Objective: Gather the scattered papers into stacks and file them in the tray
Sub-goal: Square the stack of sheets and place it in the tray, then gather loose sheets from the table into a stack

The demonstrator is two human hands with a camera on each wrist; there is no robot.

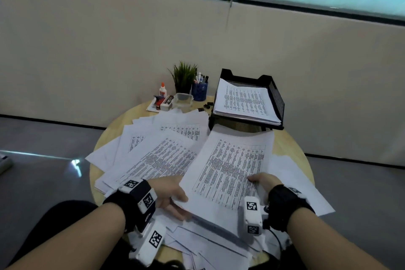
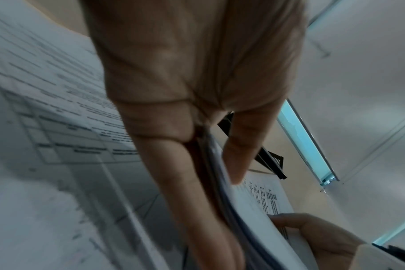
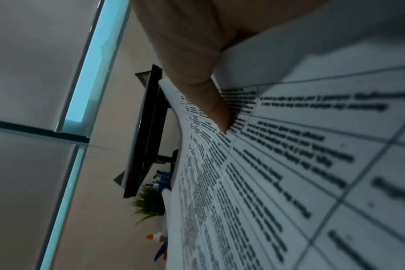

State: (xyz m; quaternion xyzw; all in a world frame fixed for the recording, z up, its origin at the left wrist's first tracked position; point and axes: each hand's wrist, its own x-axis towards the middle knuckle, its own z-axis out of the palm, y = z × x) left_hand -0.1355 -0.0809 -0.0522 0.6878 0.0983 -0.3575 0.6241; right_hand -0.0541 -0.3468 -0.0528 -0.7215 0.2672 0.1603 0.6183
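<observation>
A: Entry, head view. Both hands hold 1 gathered stack of printed papers [image 1: 228, 173] above the round wooden bench [image 1: 291, 149], near its front edge.

B: Left hand?

A: Left hand [image 1: 173, 195] grips the stack's lower-left corner. In the left wrist view the thumb lies on the top sheet and the fingers [image 2: 197, 201] run underneath, pinching the stack's edge between them.

B: Right hand?

A: Right hand [image 1: 265, 182] pinches the stack's right edge. The right wrist view shows the thumb pressed on the printed table; the fingers underneath are hidden by the sheets.

B: Stack attitude?

A: Tilted, far edge raised toward the tray [image 1: 277, 98]. Whether it touches the tray, cannot tell.

B: Tray contents?

A: Black mesh tray at the bench's far right, holding 1 filed stack [image 1: 245, 101] of printed sheets in its upper tier.

B: Remaining loose material?

A: Scattered papers [image 1: 153, 149] fan across the bench's left half and lie beneath the held stack.

B: Other items?

A: Behind the papers: a potted plant [image 1: 183, 76], a blue pen cup [image 1: 199, 90], a glue bottle [image 1: 162, 90], a clear container [image 1: 183, 99], and black binder clips [image 1: 206, 106] just left of the tray.
</observation>
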